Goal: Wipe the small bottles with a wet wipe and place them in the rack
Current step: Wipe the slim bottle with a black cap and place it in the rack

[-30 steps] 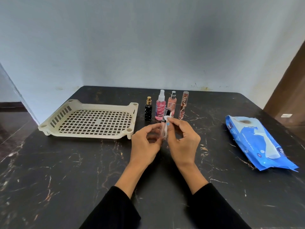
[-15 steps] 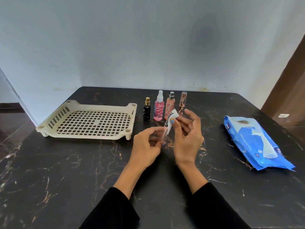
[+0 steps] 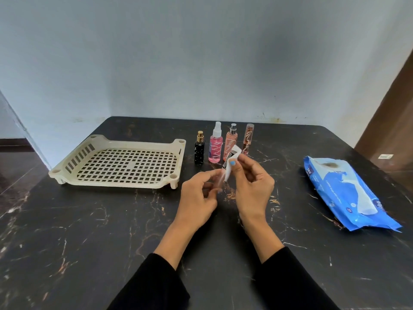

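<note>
Your left hand pinches the lower end of a slim clear bottle above the table, while your right hand presses a white wipe against it. The cream rack lies left. The blue wipe pack shows only "lee"; its smaller print is unreadable.

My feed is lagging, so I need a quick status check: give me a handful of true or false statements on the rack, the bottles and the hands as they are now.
1. The rack holds no bottles. True.
2. Four bottles stand on the table right of the rack. True.
3. The wipe packet lies inside the rack. False: it lies on the table, far right.
4. Both hands are empty. False: the left hand and right hand hold a slim clear bottle with a white wipe.
5. The black bottle stands nearest the rack. True.
</note>
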